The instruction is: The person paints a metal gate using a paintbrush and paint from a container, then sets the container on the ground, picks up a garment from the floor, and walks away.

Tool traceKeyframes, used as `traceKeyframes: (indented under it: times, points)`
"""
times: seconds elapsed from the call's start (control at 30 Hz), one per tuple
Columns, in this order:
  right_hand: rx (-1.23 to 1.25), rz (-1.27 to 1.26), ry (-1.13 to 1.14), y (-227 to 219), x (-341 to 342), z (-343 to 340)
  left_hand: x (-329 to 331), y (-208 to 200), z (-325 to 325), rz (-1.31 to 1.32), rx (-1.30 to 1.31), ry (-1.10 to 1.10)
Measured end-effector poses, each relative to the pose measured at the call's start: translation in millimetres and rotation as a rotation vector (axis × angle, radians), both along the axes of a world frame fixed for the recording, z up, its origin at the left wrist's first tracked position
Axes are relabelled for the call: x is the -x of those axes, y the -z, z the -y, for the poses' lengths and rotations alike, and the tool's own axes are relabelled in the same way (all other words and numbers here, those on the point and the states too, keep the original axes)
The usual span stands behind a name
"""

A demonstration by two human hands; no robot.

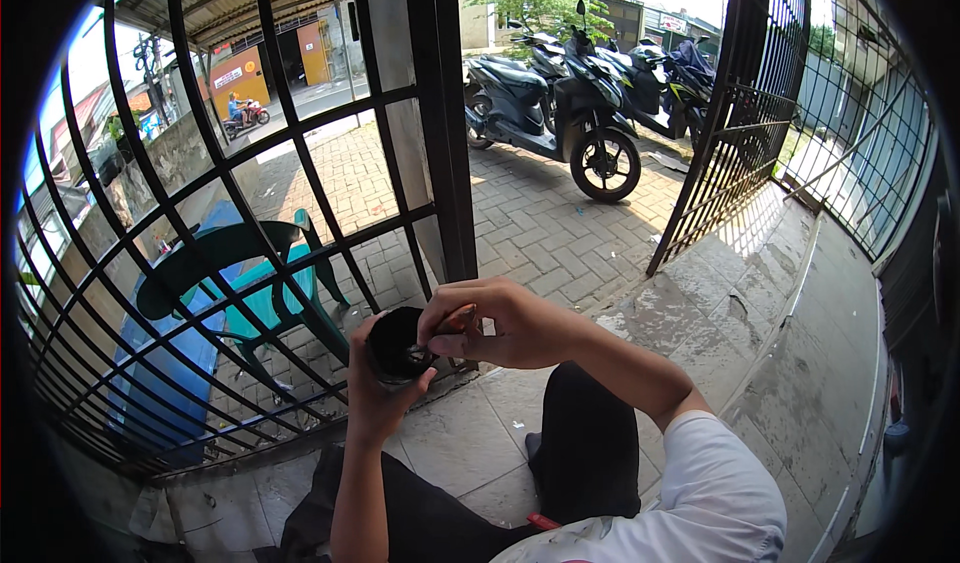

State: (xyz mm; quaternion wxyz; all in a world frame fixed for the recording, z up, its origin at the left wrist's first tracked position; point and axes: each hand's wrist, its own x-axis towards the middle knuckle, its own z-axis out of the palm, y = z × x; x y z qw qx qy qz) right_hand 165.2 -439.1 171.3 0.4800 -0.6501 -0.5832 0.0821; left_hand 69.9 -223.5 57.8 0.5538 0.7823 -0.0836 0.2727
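Observation:
My left hand (pixel 372 398) is wrapped round a dark, round, cup-like vessel (pixel 396 338), its black opening turned up toward me. My right hand (pixel 515 325) is closed on a small tool with an orange-brown, wood-like handle (pixel 458 319). The tool's lower end reaches to the vessel's opening near my right fingertips, and its exact kind is hidden by the fingers. Both hands meet in front of the barred gate, above my bent knees. Whatever lies deep inside the vessel is too dark to make out.
Black metal bars (pixel 290 133) stand close ahead on the left, with a green plastic chair (pixel 270 288) behind them. An open gate leaf (pixel 725 153) is at the right. Parked motorbikes (pixel 560 103) stand on the paving outside. A small red object (pixel 543 521) rests by my lap.

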Motion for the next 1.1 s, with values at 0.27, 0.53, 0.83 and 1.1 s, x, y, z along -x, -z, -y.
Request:
traceKeyframes:
  times: [0.27, 0.53, 0.83, 1.1]
  points:
    - [-0.117, -0.142, 0.021, -5.5, -0.4, 0.8, 2.8, 1.6, -1.6, 0.037, -0.137, -0.033]
    - [-0.197, -0.048, 0.091, -9.6, -6.3, -7.3, 3.3, -6.1, 4.7, 0.050, -0.037, 0.017]
    - [-0.087, 0.139, 0.090, -17.8, -0.3, -3.6, 5.2, -5.5, 2.4, 0.081, -0.014, 0.015]
    - [-0.006, 0.231, 0.032, -19.8, 10.5, -12.1, 4.0, 0.8, -7.2, 0.068, -0.015, 0.031]
